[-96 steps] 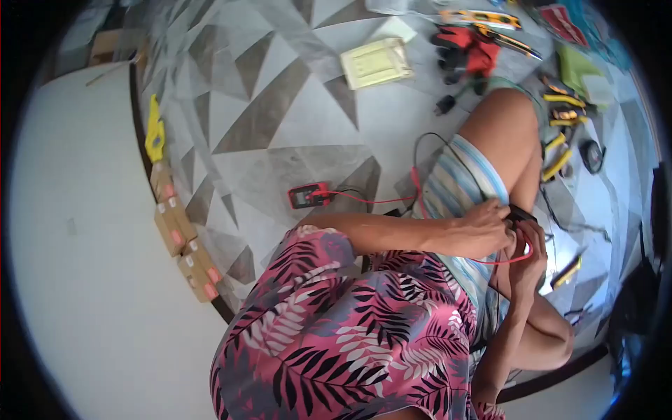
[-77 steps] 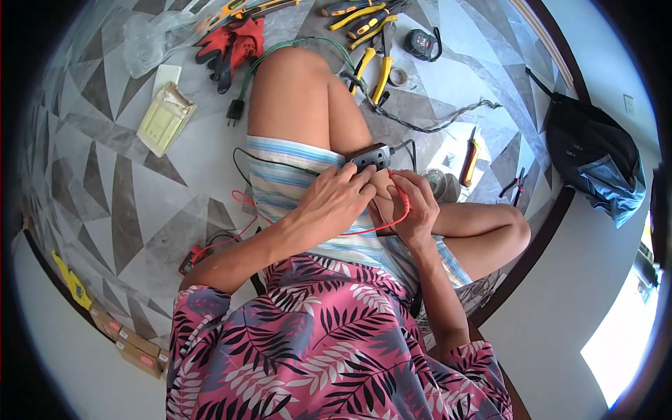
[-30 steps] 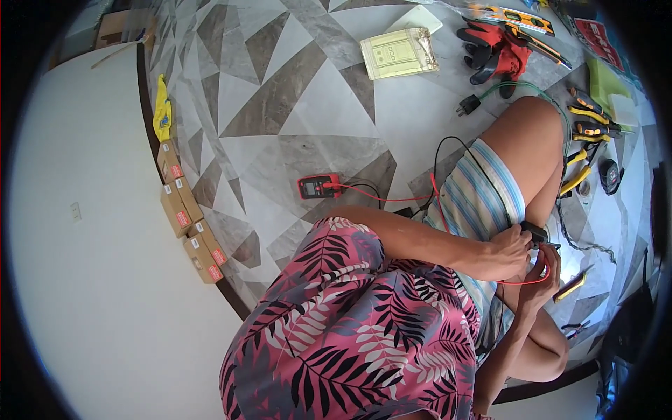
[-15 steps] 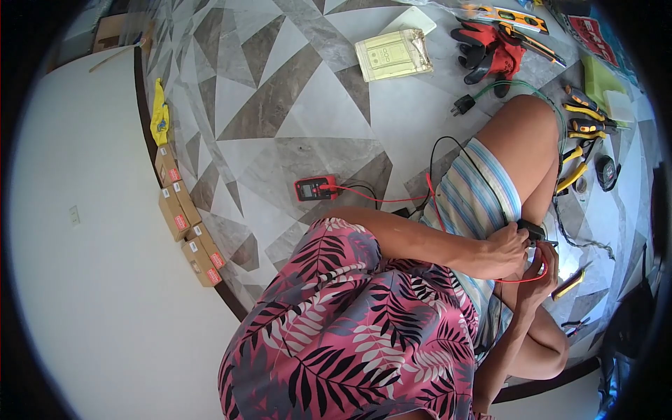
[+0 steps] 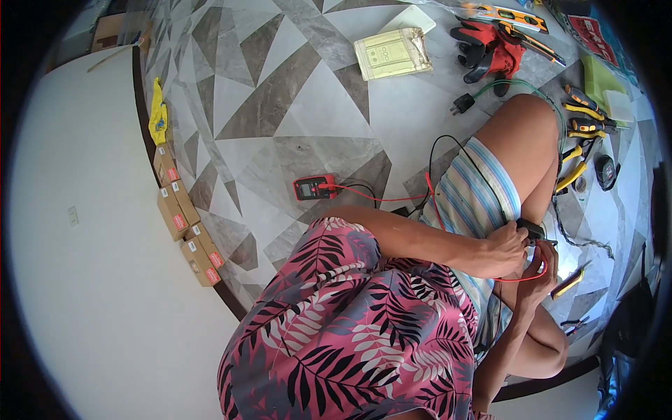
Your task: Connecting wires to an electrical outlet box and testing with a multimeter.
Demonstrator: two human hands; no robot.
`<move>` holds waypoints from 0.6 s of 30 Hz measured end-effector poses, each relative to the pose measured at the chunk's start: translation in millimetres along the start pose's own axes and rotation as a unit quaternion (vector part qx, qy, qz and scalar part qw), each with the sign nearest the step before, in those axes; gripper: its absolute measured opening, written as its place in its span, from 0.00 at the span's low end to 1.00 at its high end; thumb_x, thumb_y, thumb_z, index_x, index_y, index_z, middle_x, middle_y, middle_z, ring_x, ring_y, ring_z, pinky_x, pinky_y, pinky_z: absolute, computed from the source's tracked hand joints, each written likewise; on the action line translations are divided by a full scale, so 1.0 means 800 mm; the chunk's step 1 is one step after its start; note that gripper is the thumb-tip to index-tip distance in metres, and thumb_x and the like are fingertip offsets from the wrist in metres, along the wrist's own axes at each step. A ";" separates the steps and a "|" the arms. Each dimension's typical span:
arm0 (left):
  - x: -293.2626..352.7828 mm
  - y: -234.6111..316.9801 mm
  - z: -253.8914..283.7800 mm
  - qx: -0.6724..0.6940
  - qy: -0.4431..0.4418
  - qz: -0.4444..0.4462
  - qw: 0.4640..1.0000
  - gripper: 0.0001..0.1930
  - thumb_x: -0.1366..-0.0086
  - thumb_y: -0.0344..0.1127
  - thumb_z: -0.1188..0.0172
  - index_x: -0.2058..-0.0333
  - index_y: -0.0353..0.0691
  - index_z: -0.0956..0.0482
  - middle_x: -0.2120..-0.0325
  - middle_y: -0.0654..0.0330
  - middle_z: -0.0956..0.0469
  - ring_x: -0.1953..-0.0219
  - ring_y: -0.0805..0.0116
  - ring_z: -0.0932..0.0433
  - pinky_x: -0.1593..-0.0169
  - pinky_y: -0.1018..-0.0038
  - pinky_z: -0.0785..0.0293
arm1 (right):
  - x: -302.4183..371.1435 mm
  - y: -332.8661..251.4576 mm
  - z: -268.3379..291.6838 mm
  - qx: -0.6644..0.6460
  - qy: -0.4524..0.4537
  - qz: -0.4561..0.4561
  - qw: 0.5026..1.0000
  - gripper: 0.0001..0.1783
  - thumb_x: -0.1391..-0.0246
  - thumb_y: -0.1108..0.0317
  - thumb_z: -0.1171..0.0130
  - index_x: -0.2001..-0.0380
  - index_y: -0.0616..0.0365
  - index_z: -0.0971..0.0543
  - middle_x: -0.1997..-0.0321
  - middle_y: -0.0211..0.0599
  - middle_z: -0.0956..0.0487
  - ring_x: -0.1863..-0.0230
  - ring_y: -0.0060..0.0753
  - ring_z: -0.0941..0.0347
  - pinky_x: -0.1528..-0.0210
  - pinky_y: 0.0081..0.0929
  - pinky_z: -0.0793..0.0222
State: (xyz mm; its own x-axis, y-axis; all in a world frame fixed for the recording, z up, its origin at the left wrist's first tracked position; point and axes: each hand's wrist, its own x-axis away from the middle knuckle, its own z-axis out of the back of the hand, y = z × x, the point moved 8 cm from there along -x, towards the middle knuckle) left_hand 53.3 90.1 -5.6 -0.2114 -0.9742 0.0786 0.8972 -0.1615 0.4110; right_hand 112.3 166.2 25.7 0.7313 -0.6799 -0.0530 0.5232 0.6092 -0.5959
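Above my crossed legs, my left hand is closed on a small black block, which looks like a plug or adapter. My right hand is pinched against the underside of that block, with a red test lead running into its fingers. The tip of the lead is hidden by the fingers. A red multimeter lies on the floor beyond my left forearm, its red and black leads trailing toward my lap. Across my striped shorts runs a black lead.
Pliers, a tape measure and a yellow cutter lie to the right. Farther off are red-black gloves, a black plug on a green cable, a spirit level and a yellowed package. Several cardboard boxes line the left wall.
Both hands stay at the black block with almost no visible movement. The whole view has shifted very slightly.
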 end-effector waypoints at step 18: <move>0.008 -0.013 0.029 0.055 0.034 -0.005 0.998 0.12 0.42 0.36 0.43 0.64 0.38 0.16 0.55 0.56 0.20 0.54 0.61 0.25 0.60 0.67 0.30 | -0.001 -0.011 0.007 -0.009 0.005 -0.003 1.000 0.09 0.44 0.81 0.42 0.59 0.63 0.19 0.58 0.46 0.18 0.58 0.46 0.19 0.56 0.34 0.23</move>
State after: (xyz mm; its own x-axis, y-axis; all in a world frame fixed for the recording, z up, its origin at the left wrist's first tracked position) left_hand 33.9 88.8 11.8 -0.1908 -0.9815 0.0144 0.8460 -0.1570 0.5095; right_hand 109.6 163.4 35.2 0.7232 -0.6882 -0.0576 0.5195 0.5971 -0.6112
